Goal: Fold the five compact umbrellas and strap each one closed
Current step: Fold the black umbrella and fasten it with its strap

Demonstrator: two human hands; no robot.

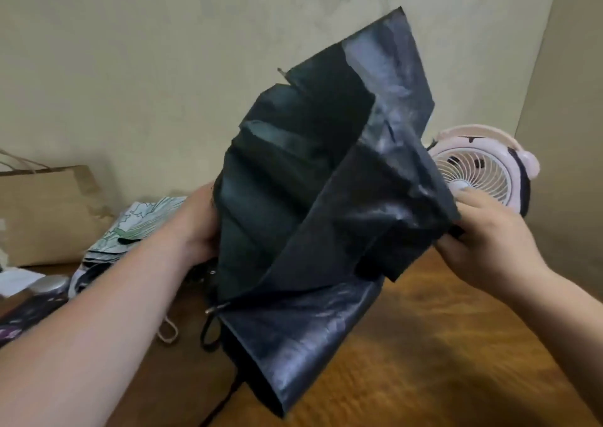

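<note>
A dark blue-black compact umbrella is held up in the air over the wooden table, its canopy loose and fanned out in folds. My left hand grips its left side near the ribs, fingers hidden behind the cloth. My right hand pinches a fold of the canopy at its right edge. A black wrist loop hangs below the umbrella. A white umbrella with a green leaf print lies on the table at the left. A dark floral umbrella lies at the far left edge.
A brown paper bag stands at the back left against the wall. A pink desk fan stands at the back right, just behind my right hand. A beige cord loop lies on the table under my left forearm.
</note>
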